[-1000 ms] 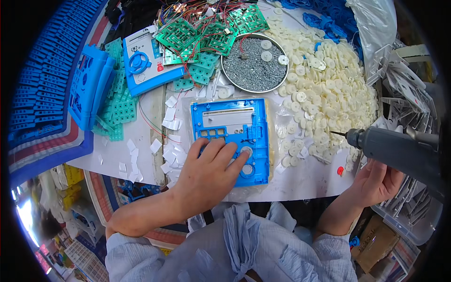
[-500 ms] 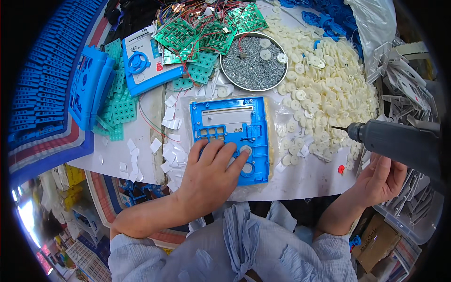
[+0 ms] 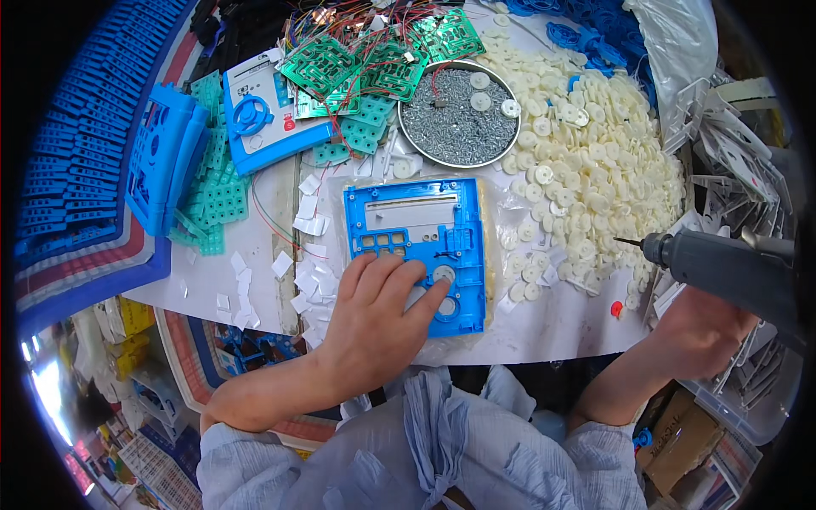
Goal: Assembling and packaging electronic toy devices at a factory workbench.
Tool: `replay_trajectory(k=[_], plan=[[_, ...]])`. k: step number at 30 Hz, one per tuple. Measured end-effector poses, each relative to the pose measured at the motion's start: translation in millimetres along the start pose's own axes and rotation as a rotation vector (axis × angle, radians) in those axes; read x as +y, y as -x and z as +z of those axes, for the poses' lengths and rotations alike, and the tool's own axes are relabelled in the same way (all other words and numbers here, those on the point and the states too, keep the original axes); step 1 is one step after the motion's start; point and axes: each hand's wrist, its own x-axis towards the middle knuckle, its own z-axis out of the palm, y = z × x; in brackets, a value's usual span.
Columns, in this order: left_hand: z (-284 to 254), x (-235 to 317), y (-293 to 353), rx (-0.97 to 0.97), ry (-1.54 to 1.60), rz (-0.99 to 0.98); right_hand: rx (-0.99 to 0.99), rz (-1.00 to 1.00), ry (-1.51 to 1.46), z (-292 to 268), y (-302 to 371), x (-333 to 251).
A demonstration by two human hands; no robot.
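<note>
A blue plastic housing point(image 3: 473, 255) lies with its ribbed inner side up on a padded, plastic-wrapped block. My left hand point(image 3: 374, 310) rests on it, fingers laid near the small square windows and the thumb apart, touching a white disc point(image 3: 443, 274) set in a round opening. At the right, my right hand point(image 3: 705, 336) is smeared and its fingers are hidden; it is beneath a dark grey electric screwdriver point(image 3: 722, 262) and next to white plastic parts point(image 3: 748, 357) in a clear bin. The screwdriver's bit points left.
Beyond the housing stands a round bowl point(image 3: 406, 127) of small screws. Cream plastic discs point(image 3: 595, 178) are heaped to its right. Green circuit boards point(image 3: 319, 68) with wires, teal rubber keypads point(image 3: 217, 200), a white-and-blue casing point(image 3: 263, 127) and white paper squares point(image 3: 313, 276) lie farther left.
My right hand has shifted slightly right and down and turned, hiding its fingers. The screwdriver has moved a little right and lower. My left hand stays on the housing.
</note>
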Motion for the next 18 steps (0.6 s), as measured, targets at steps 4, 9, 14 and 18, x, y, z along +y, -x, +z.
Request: replay_trajectory(k=[4,9,14,18], plan=[[-25.7,-22.9,-43.4,0.217,0.048,0.043,-0.281,0.013,-0.157,55.1,-37.6,-4.4],[6.6,-85.7,-156.6,0.254,-0.185,0.138,-0.78,0.129,-0.377,65.8,-64.1,16.9],[41.2,-102.0,-173.7,0.094,-0.359,0.165,-0.602,0.24,-0.302,74.3,-31.6,13.0],[40.3,-98.2,-180.6,0.131,-0.332,0.119,-0.546,0.265,-0.26,75.4,-20.7,14.4]])
